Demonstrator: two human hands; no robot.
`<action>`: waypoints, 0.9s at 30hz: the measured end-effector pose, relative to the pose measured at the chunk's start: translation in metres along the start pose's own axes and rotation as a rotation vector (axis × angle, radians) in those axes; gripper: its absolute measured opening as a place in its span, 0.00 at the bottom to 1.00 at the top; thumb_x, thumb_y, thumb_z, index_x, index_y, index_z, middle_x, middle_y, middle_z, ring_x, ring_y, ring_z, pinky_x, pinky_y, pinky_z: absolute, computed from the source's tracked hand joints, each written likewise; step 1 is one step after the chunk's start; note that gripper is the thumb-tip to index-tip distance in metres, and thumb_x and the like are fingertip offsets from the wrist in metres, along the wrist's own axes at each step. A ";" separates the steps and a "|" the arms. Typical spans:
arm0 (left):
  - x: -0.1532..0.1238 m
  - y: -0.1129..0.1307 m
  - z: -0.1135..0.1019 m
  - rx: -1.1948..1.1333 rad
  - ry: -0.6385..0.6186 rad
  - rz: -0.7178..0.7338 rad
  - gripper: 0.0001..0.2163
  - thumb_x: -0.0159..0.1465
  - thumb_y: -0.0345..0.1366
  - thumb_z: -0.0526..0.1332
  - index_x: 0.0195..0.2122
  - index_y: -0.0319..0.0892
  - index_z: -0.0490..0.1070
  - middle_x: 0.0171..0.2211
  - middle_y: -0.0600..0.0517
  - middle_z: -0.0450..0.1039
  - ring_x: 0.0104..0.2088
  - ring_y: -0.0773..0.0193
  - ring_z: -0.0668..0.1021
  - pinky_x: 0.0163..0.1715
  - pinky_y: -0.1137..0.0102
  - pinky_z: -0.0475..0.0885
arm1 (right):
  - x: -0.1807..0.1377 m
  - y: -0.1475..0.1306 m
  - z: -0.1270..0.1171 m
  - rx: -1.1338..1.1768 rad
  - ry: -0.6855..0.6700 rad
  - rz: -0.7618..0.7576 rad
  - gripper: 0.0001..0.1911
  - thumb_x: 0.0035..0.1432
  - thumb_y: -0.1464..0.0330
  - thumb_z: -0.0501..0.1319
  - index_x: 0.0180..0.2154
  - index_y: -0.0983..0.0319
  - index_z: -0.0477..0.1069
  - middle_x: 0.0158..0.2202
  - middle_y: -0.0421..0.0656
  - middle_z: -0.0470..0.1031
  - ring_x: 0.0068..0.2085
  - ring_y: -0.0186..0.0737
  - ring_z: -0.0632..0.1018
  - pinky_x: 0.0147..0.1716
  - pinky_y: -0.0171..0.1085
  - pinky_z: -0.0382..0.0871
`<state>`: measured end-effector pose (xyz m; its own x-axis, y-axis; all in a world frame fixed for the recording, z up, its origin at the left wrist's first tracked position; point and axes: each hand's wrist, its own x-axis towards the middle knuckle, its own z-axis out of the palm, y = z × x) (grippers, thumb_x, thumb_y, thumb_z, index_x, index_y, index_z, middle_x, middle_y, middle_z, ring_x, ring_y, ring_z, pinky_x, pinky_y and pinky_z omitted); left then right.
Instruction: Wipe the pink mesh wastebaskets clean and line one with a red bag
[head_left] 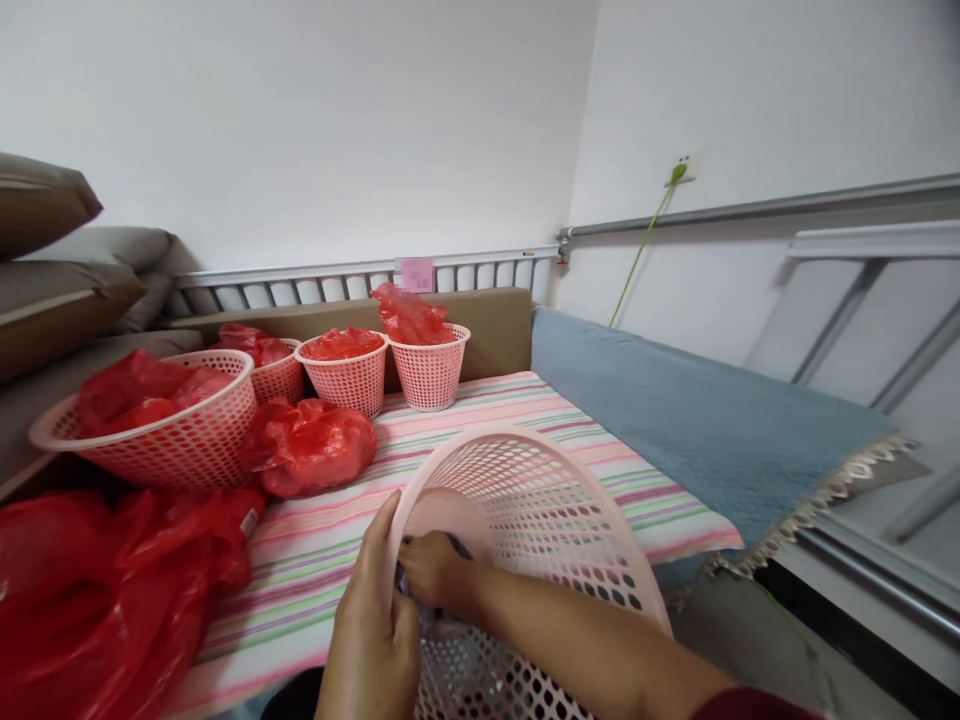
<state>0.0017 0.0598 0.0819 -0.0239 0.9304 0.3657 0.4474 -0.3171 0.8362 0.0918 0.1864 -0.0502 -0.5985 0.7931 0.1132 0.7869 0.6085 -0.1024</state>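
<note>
Holding: your left hand [371, 630] lies against the outer rim of the pink basket [555, 480], fingers stretched along the rim and pressed to it, steadying it.
Right hand: your right hand [435, 570] is inside the basket, near its bottom; fingers curled shut around a small dark item [457, 545]. What the item is cannot be told.
Basket position: at the near edge of the bed, tipped on its side on the striped sheet [315, 560], mouth turned toward you.
Reason for the hold: judged, the tilt lets the right hand reach the bottom, and the left hand keeps the light basket from rolling.
Left of the hands: a heap of red bags [97, 600] at the near left corner. Beyond it, a large basket [172, 440] holds more red bags, and a loose red bag [311, 445] lies just beside it.
Far edge: three small baskets [346, 378] stand in a row, each with a red bag in it.
Right side: a blue blanket [675, 410] covers the bed's right edge; a green cable [637, 255] hangs down the wall.
Obstructions: nothing lies between your hands and the basket. The red heap crowds the left; the basket wall hides part of the right hand's fingers.
</note>
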 end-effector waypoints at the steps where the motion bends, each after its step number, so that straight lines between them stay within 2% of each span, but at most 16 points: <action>1: 0.000 0.000 0.000 0.010 -0.004 0.004 0.33 0.54 0.21 0.48 0.63 0.42 0.51 0.65 0.47 0.55 0.65 0.58 0.56 0.64 0.56 0.51 | 0.004 0.007 -0.008 -0.013 -0.001 0.040 0.10 0.54 0.71 0.57 0.38 0.62 0.74 0.35 0.46 0.78 0.34 0.44 0.78 0.31 0.36 0.71; 3: 0.001 0.001 0.000 0.019 0.015 0.010 0.32 0.54 0.21 0.48 0.62 0.41 0.52 0.64 0.46 0.56 0.65 0.59 0.57 0.65 0.56 0.49 | 0.009 0.021 -0.023 -0.046 0.017 0.150 0.16 0.56 0.74 0.53 0.45 0.65 0.70 0.40 0.52 0.77 0.39 0.48 0.78 0.36 0.41 0.71; 6: 0.005 0.007 0.000 -0.005 0.080 0.008 0.31 0.54 0.21 0.48 0.61 0.39 0.55 0.63 0.45 0.59 0.64 0.58 0.59 0.65 0.57 0.48 | 0.007 0.036 -0.040 -0.072 0.021 0.293 0.18 0.55 0.74 0.54 0.48 0.69 0.68 0.41 0.57 0.76 0.42 0.51 0.78 0.38 0.44 0.71; 10: 0.011 0.009 -0.002 -0.018 0.074 0.023 0.32 0.51 0.21 0.50 0.60 0.40 0.57 0.61 0.46 0.63 0.63 0.56 0.62 0.65 0.58 0.51 | -0.008 0.032 -0.065 -0.057 -0.037 0.384 0.14 0.52 0.73 0.57 0.42 0.65 0.74 0.37 0.53 0.79 0.38 0.50 0.79 0.34 0.41 0.71; 13: 0.014 0.009 -0.003 -0.010 0.074 0.048 0.32 0.51 0.20 0.50 0.60 0.38 0.57 0.61 0.45 0.63 0.63 0.56 0.62 0.64 0.57 0.51 | -0.033 0.022 -0.103 -0.025 -0.005 0.353 0.13 0.50 0.69 0.59 0.40 0.60 0.75 0.37 0.48 0.79 0.38 0.48 0.79 0.34 0.38 0.69; 17: 0.019 0.010 -0.010 -0.006 0.105 0.045 0.32 0.50 0.19 0.49 0.59 0.38 0.59 0.59 0.44 0.64 0.62 0.56 0.63 0.64 0.55 0.50 | -0.090 0.015 -0.172 0.096 0.180 0.305 0.16 0.49 0.72 0.58 0.42 0.57 0.73 0.36 0.44 0.79 0.38 0.44 0.79 0.35 0.35 0.66; 21: 0.023 0.012 -0.016 -0.017 0.108 0.032 0.32 0.49 0.18 0.48 0.58 0.37 0.59 0.59 0.43 0.65 0.62 0.57 0.64 0.64 0.58 0.51 | -0.133 0.020 -0.231 0.151 0.580 0.303 0.21 0.51 0.74 0.56 0.48 0.56 0.69 0.44 0.42 0.77 0.43 0.41 0.76 0.41 0.36 0.65; 24: 0.020 0.016 -0.010 0.005 0.100 0.030 0.33 0.49 0.18 0.49 0.59 0.35 0.57 0.60 0.41 0.63 0.63 0.57 0.62 0.64 0.58 0.51 | -0.129 0.020 -0.253 0.041 0.762 0.259 0.22 0.53 0.74 0.55 0.52 0.61 0.68 0.47 0.46 0.74 0.46 0.45 0.73 0.46 0.40 0.64; 27: 0.009 0.021 0.001 0.016 0.075 0.052 0.33 0.49 0.18 0.49 0.59 0.36 0.59 0.61 0.42 0.62 0.64 0.55 0.60 0.64 0.57 0.52 | -0.106 0.007 -0.255 -0.085 0.701 0.035 0.23 0.56 0.72 0.55 0.54 0.58 0.66 0.54 0.47 0.67 0.50 0.46 0.68 0.50 0.43 0.60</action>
<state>0.0115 0.0617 0.1021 -0.0665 0.8962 0.4386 0.4644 -0.3613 0.8086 0.1991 0.0994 0.1893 -0.3574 0.5902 0.7239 0.8303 0.5557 -0.0431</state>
